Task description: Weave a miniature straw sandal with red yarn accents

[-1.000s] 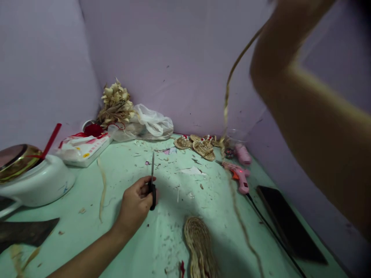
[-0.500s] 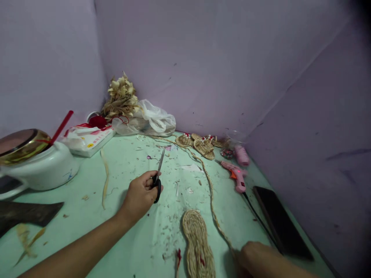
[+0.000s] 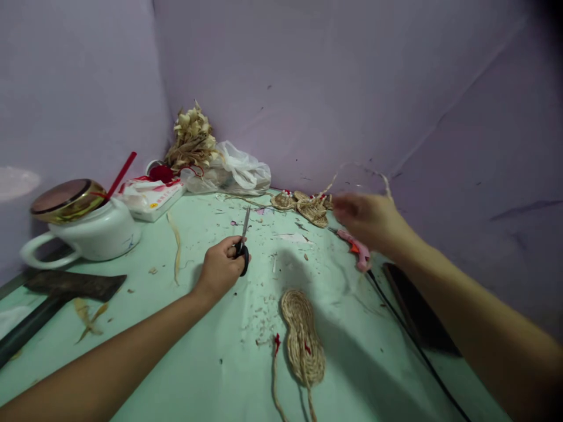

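Observation:
My left hand [image 3: 220, 268] rests on the green table, closed round the black handles of a pair of scissors [image 3: 243, 241] whose blades point away from me. My right hand [image 3: 367, 220] is raised over the right side of the table, blurred, fingers closed on a thin braided straw cord [image 3: 352, 170] that loops up behind it. A woven straw sole [image 3: 302, 337] lies flat between my arms, with cord ends trailing toward me. The pink glue gun [image 3: 358, 252] lies just under my right hand.
A white pot with a brass lid [image 3: 83, 225] stands at the left, a dark cleaver [image 3: 65, 287] in front of it. Dried husks [image 3: 192, 135], a plastic bag [image 3: 240, 173] and small woven pieces [image 3: 305, 205] line the back. A black phone [image 3: 409, 305] lies at the right.
My right hand has come up from the near edge of the table to mid-air on the right, lifting the cord off the table. The left hand has stayed on the scissors.

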### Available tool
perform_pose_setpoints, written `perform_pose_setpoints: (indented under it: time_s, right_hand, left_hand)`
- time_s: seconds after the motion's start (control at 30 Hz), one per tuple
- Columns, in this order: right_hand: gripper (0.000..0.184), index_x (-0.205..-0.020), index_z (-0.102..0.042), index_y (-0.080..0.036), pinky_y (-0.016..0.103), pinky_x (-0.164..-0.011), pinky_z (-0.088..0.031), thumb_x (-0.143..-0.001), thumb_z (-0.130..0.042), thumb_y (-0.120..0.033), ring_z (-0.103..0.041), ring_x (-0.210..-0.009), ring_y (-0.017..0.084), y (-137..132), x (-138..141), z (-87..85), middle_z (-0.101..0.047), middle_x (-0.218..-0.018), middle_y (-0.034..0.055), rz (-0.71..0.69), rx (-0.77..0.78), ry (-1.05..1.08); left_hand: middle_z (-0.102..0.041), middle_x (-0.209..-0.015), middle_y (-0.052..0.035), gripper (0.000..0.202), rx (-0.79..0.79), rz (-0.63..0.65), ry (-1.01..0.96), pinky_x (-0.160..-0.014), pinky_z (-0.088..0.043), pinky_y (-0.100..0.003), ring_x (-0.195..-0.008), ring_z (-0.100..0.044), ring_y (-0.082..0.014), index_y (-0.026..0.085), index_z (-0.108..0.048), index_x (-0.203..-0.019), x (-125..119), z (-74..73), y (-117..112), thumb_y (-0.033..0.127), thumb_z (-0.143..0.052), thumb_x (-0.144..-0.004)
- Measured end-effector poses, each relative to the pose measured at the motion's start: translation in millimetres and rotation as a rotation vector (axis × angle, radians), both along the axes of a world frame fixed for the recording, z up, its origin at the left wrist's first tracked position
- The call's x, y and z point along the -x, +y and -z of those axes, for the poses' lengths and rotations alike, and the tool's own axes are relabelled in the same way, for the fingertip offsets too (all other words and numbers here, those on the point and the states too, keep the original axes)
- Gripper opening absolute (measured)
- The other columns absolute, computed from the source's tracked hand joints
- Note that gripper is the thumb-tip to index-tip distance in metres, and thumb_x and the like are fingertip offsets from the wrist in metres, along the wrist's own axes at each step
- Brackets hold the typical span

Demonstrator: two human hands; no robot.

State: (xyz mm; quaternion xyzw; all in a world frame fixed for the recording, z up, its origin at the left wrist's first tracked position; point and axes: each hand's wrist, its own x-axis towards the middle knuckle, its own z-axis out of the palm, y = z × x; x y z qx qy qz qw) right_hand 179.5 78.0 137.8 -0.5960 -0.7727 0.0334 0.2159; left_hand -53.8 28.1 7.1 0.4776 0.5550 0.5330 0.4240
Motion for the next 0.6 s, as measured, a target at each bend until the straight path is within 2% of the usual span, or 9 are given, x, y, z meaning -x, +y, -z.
perform_pose_setpoints:
  time_s: [0.07,0.1,0.2,0.3,0.4,0.5,0.6]
  right_hand:
    - [0.018,-0.077,-0.065,-0.017,0.026,-0.054,-0.037,-0.074,-0.050,-0.027,-0.055,-0.059,0.015,-36.4,6.6,18.6,-0.064,-0.066,0.0029,-0.229,0.273,-0.013]
    - [0.021,-0.071,-0.065,-0.017,0.024,-0.050,-0.036,-0.075,-0.049,-0.030,-0.053,-0.054,0.013,-55.7,8.0,28.8,-0.062,-0.061,0.0019,-0.281,0.418,0.014]
    - [0.026,-0.062,-0.064,-0.016,0.021,-0.043,-0.029,-0.075,-0.051,-0.035,-0.045,-0.046,0.010,-102.2,8.4,58.3,-0.057,-0.051,0.0001,-0.257,0.663,0.073]
    - [0.023,-0.065,-0.065,-0.016,0.021,-0.044,-0.028,-0.070,-0.058,-0.038,-0.046,-0.048,0.010,-120.8,11.5,81.6,-0.060,-0.054,0.0009,-0.156,0.677,0.167]
    - [0.022,-0.066,-0.064,-0.017,0.022,-0.045,-0.028,-0.068,-0.058,-0.037,-0.048,-0.050,0.012,-120.0,19.0,96.5,-0.061,-0.056,0.0019,-0.057,0.607,0.191]
    - [0.020,-0.061,-0.061,-0.017,0.022,-0.046,-0.029,-0.070,-0.054,-0.033,-0.048,-0.049,0.012,-116.2,23.9,105.5,-0.059,-0.054,0.0016,-0.035,0.569,0.237]
    - [0.021,-0.057,-0.056,-0.016,0.022,-0.047,-0.033,-0.069,-0.054,-0.034,-0.049,-0.050,0.013,-116.7,24.8,112.0,-0.057,-0.052,0.0016,-0.051,0.608,0.458]
  left_hand:
    - [-0.055,-0.058,0.0024,0.040,-0.007,0.002,0.019,-0.042,-0.034,-0.018,-0.047,-0.048,-0.0088,0.012,-0.054,-0.098,0.4,2.1,1.5,0.023,-0.059,-0.060]
    - [-0.055,-0.057,0.0023,0.039,-0.012,0.002,0.027,-0.042,-0.034,-0.018,-0.046,-0.048,-0.0088,0.012,-0.054,-0.098,0.3,3.7,2.4,0.022,-0.058,-0.061]
    - [-0.055,-0.057,0.0022,0.039,-0.026,0.007,0.057,-0.042,-0.034,-0.019,-0.046,-0.047,-0.0089,0.012,-0.054,-0.099,-1.5,8.7,3.5,0.023,-0.058,-0.061]
    - [-0.060,-0.064,-0.0007,0.038,-0.041,-0.029,0.207,-0.047,-0.038,-0.020,-0.053,-0.052,-0.0115,0.014,-0.055,-0.101,-3.9,7.5,0.5,0.023,-0.054,-0.064]
    - [-0.064,-0.078,-0.0042,0.038,0.007,-0.094,0.673,-0.060,-0.042,-0.026,-0.070,-0.058,-0.0185,0.021,-0.055,-0.104,-2.1,-5.8,-6.0,0.024,-0.050,-0.067]
    - [-0.064,-0.087,-0.0095,0.041,0.151,0.020,1.192,-0.065,-0.042,-0.035,-0.081,-0.058,-0.0273,0.022,-0.053,-0.109,6.4,-26.3,-12.1,0.023,-0.046,-0.069]
    - [-0.063,-0.086,-0.0144,0.030,0.216,0.178,1.390,-0.064,-0.043,-0.038,-0.080,-0.058,-0.0296,0.016,-0.059,-0.094,17.9,-43.1,-16.8,0.018,-0.044,-0.068]
